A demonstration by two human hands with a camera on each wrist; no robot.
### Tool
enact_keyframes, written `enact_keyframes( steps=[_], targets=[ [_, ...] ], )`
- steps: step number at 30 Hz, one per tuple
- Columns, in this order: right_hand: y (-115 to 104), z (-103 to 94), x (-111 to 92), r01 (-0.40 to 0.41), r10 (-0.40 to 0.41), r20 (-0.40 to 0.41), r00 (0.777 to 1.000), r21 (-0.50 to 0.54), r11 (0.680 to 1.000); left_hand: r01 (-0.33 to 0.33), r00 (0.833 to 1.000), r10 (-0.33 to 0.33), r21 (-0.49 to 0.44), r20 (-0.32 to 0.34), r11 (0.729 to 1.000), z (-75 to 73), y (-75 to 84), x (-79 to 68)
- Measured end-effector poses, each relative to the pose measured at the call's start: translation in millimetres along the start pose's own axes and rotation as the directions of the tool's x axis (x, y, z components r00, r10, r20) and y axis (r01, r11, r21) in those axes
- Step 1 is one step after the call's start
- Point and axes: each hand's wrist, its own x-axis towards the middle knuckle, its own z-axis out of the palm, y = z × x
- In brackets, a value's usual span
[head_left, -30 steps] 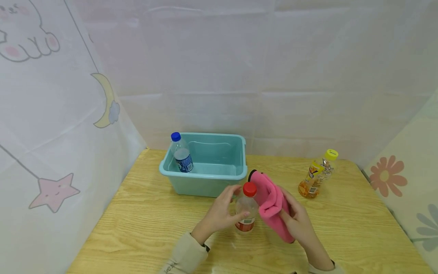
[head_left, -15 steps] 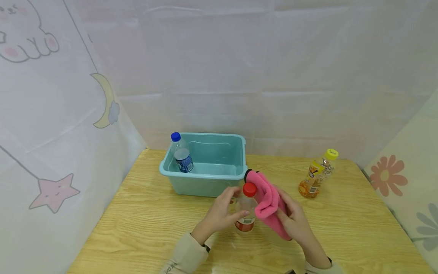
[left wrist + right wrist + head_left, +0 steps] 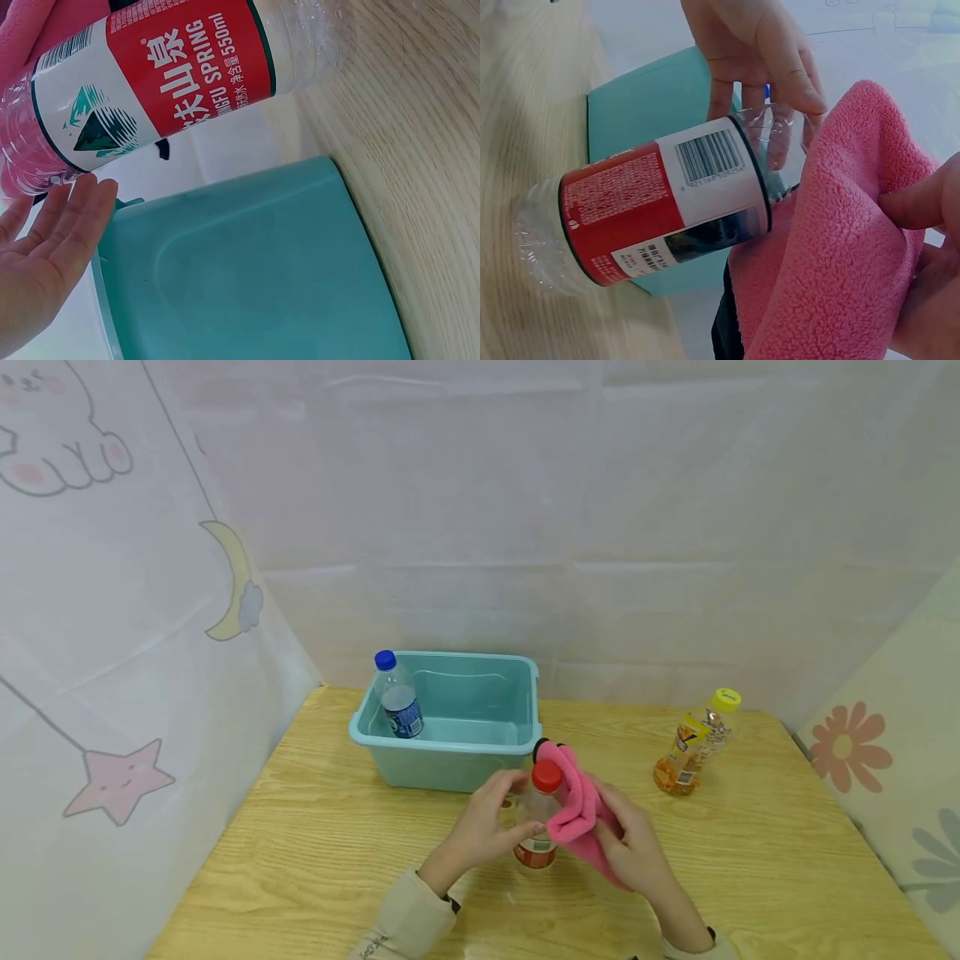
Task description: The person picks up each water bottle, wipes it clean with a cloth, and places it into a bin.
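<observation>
A clear water bottle (image 3: 536,853) with a red cap and a red-and-white label stands upright on the wooden table. My left hand (image 3: 480,827) holds it around its upper part, thumb on the near side and fingers behind, as the right wrist view also shows of that hand (image 3: 765,56). In my right hand (image 3: 636,847) is a folded pink towel (image 3: 576,814) with dark edging, pinched between thumb and fingers. The towel (image 3: 832,232) lies against the bottle's right side near the shoulder, covering part of it. The bottle's label (image 3: 180,79) fills the top of the left wrist view.
Behind the hands stands a teal plastic bin (image 3: 450,768), with a blue-capped bottle (image 3: 401,702) leaning inside at its left. A yellow-capped bottle (image 3: 684,756) holding some amber liquid is at the right of the table (image 3: 300,860). Printed white cloth (image 3: 465,527) hangs around the back and sides.
My right hand has moved left with the pink towel, bringing it from beside the bottle up against it. The left hand and the bottle have stayed almost in place.
</observation>
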Motion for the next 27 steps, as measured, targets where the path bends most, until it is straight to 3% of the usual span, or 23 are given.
enact_keyframes(
  steps=[9,17,23,27],
  targets=[
    [16,5.6,-6,-0.082,0.08,0.041,0.996,0.041,0.996,0.019,1.0,-0.019,-0.051,0.005,0.999,0.5,-0.5,-0.4],
    [26,8.4,-12,-0.202,0.188,0.113,0.976,0.128,0.971,0.031,1.0,-0.031,-0.115,0.002,0.993,2.0,-1.0,-1.1],
    [32,10.1,-15,-0.318,0.285,0.192,0.939,0.168,0.933,0.061,0.998,-0.06,-0.146,0.011,0.987,1.9,0.7,-1.8],
    [39,12.5,-17,-0.434,0.384,0.262,0.885,0.172,0.884,0.084,0.996,-0.081,-0.181,0.022,0.98,3.6,-0.8,-1.5]
  ],
)
